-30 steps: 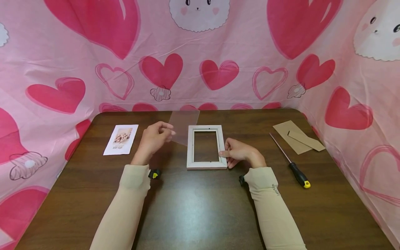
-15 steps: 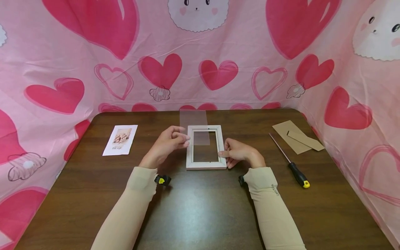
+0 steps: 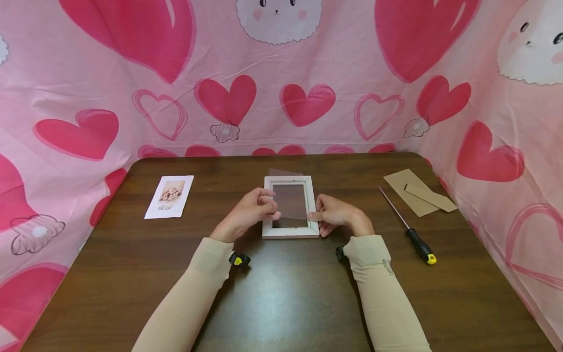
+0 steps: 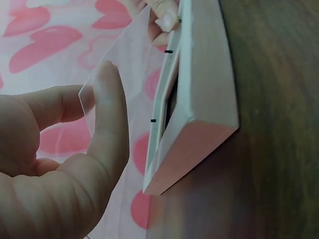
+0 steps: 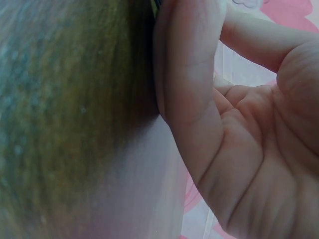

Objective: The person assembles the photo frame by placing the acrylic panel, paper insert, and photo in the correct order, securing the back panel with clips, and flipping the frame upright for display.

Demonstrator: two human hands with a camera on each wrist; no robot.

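A white picture frame (image 3: pixel 291 233) lies on the table, its recessed side with small black tabs facing up. Above its opening, my left hand (image 3: pixel 249 212) pinches a clear plastic sheet (image 3: pixel 290 199) by a near corner. In the left wrist view the clear sheet (image 4: pixel 130 55) stands tilted between thumb and finger, apart from the near end of the picture frame (image 4: pixel 209 74). At the frame's right side, my right hand (image 3: pixel 338 215) grips the edge, thumb on top. The right wrist view shows mostly the fingers of my right hand (image 5: pixel 199 99); the frame is hidden there.
A printed photo card (image 3: pixel 169 197) lies at the left of the brown table (image 3: pixel 272 293). To the right are a screwdriver (image 3: pixel 415 239) with a black and yellow handle, a brown backing board (image 3: pixel 402 183) and a narrower brown strip (image 3: pixel 431 198) over it. Heart-patterned cloth (image 3: pixel 308 63) hangs behind.
My left hand has carried the clear sheet rightward and toward me, from beyond the frame's left side to over its opening. The right hand and picture frame stay where they were.
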